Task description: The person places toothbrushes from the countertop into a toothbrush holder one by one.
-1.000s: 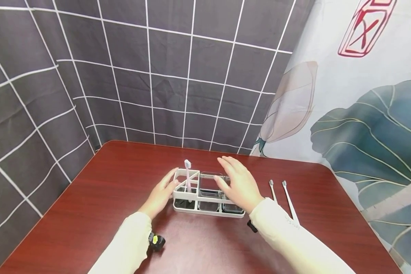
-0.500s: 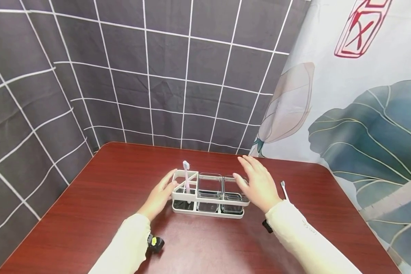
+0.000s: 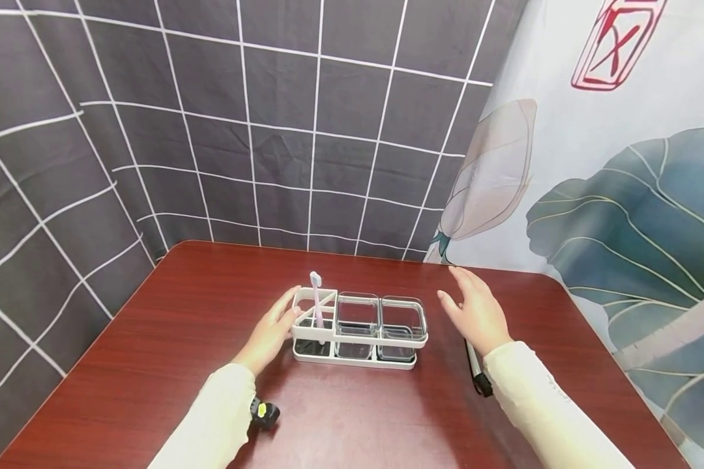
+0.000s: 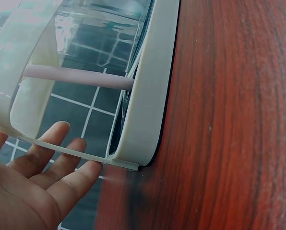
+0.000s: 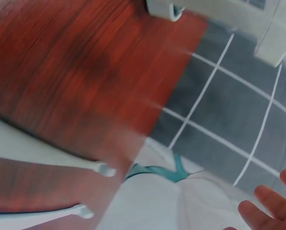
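Neither hand grips anything. At left, the left hand (image 3: 268, 333) rests with straight fingers against the end of the white plastic three-compartment holder (image 3: 354, 359) standing mid-table. One pale pink toothbrush (image 3: 317, 306) stands upright in its leftmost compartment; two clear square glass cups (image 3: 380, 320) fill the other two. Judged progress: one brush is stowed. At right, the right hand (image 3: 477, 313) hovers with fingers spread, apart from the holder, above two white toothbrushes (image 5: 47, 163) lying on the red-brown wooden table (image 3: 152, 339), not yet stowed.
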A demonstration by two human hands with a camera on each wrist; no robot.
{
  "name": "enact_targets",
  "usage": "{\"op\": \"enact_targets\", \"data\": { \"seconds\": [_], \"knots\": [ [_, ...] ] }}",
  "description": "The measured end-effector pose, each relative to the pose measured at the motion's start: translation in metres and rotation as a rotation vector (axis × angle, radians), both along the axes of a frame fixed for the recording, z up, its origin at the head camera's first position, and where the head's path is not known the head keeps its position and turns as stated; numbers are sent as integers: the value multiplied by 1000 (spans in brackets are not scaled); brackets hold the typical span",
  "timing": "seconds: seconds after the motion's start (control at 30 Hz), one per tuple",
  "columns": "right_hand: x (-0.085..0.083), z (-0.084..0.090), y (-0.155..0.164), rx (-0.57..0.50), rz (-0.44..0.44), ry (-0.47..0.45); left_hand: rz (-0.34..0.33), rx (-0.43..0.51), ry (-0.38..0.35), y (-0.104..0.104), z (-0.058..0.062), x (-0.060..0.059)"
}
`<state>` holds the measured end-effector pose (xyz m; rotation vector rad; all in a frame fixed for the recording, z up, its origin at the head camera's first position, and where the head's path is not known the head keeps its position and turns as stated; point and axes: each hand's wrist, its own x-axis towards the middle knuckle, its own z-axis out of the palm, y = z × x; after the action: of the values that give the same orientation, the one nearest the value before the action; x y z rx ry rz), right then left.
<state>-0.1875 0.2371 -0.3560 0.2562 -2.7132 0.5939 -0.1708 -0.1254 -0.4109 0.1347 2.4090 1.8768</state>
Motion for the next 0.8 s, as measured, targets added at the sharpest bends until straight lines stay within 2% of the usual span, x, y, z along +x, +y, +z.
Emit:
{"op": "enact_targets", "data": {
  "seconds": [0.37, 0.8],
  "knots": [
    [-13, -13, 26, -106, -85, -206, -12, 8, 0, -1, 3, 0],
    [-18, -30, 41, -252, -173, -356, -14, 30, -22, 0, 2, 0]
  ]
}}
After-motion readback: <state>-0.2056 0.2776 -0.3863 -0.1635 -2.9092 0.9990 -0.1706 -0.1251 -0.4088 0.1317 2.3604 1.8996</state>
